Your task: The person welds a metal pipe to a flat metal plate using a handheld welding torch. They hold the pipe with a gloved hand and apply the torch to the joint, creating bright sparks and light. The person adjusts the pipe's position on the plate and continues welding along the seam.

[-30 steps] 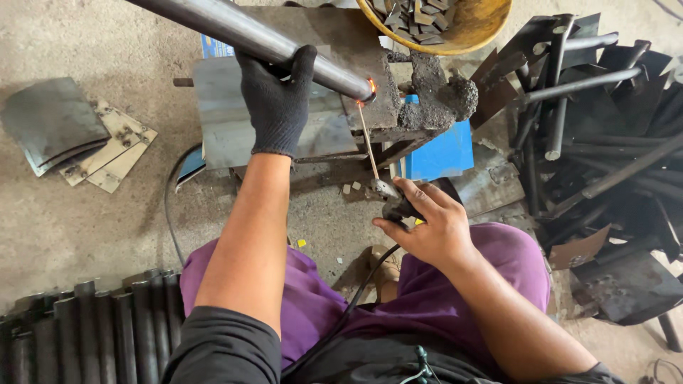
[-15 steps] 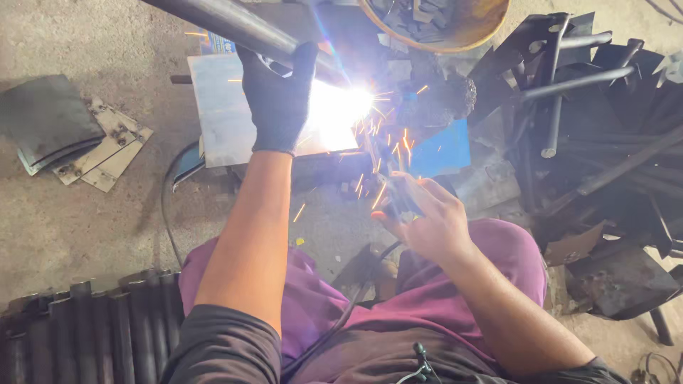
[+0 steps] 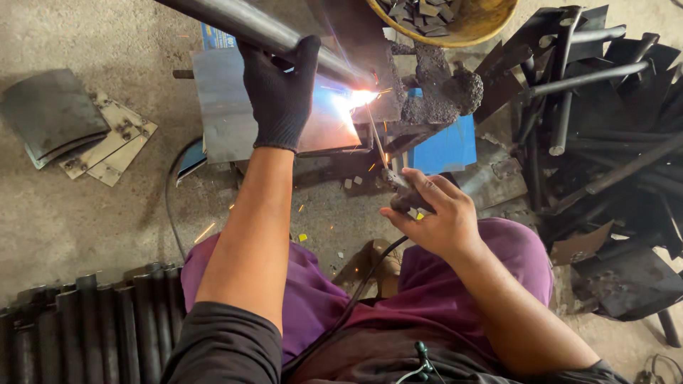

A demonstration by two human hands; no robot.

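Observation:
My left hand (image 3: 281, 92), in a black glove, grips a long grey steel pipe (image 3: 235, 18) that lies slanted across a metal work block (image 3: 228, 121). My bare right hand (image 3: 435, 217) holds a welding electrode holder (image 3: 398, 186) with a thin rod (image 3: 375, 139) pointing up to the pipe's end. A bright arc (image 3: 359, 97) glows where the rod tip meets the pipe, and sparks scatter below it. A black cable (image 3: 356, 299) runs from the holder down across my purple trousers.
A yellow bowl of metal scraps (image 3: 455, 18) sits at the top. A heap of dark welded steel parts (image 3: 597, 107) fills the right side. Flat metal plates (image 3: 78, 135) lie on the concrete at left. A row of black pipes (image 3: 85, 327) lies at bottom left. A blue box (image 3: 448, 149) stands beside the block.
One second ago the rod only touched the joint; then a large white flash flared. Now the arc is smaller and sits at the pipe's end. My hands have barely shifted.

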